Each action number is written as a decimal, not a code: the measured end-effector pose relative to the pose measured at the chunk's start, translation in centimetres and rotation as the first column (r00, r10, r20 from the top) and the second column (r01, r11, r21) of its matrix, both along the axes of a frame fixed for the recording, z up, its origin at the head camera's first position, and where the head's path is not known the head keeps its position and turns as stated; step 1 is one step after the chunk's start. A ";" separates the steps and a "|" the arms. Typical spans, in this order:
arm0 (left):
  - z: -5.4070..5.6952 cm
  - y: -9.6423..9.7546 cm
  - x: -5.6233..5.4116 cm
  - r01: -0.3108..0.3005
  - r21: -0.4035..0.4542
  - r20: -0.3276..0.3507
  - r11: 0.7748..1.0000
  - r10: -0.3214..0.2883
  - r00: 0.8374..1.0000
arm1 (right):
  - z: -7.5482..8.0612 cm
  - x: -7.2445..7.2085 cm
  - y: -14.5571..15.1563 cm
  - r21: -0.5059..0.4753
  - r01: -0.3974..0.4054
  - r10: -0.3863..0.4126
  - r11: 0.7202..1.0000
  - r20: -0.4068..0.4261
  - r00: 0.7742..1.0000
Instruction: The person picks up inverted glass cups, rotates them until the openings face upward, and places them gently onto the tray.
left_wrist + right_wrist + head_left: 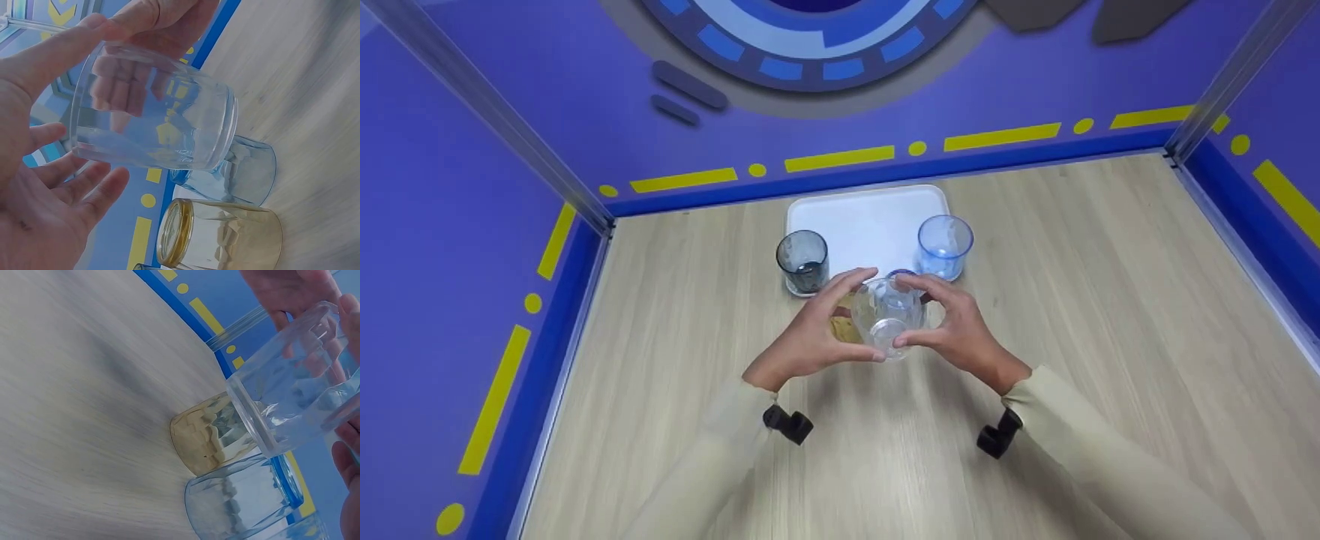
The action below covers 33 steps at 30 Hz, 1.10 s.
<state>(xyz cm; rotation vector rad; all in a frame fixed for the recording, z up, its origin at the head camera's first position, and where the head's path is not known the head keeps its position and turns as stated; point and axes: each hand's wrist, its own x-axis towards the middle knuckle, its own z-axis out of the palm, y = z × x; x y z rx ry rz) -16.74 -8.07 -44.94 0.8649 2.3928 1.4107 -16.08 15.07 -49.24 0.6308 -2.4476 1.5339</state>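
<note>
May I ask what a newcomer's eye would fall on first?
Most likely the clear glass, held between the left hand and right hand in the head view's middle. Next, perhaps, the tray beyond, with a grey glass at its near left corner and a blue glass at its near right.

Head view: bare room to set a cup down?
Bare table runs from the pale blue cup to the right wall, and from the grey cup to the left wall. The tray looks bare between and behind those cups. Crowded: the tray's near side, where left hand and right hand hold the clear cup near the amber cup and another blue cup.
</note>
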 end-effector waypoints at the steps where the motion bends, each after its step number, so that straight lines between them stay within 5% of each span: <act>1: 0.1 0.0 0.0 0.002 -0.002 -0.001 1.000 -0.002 1.000 | 0.0 0.0 0.0 0.003 -0.003 0.003 1.000 0.001 1.000; 33: -0.4 0.4 0.1 0.011 -0.113 -0.062 0.994 -0.018 0.998 | 0.2 0.2 0.0 0.048 -0.018 0.016 0.999 0.051 0.999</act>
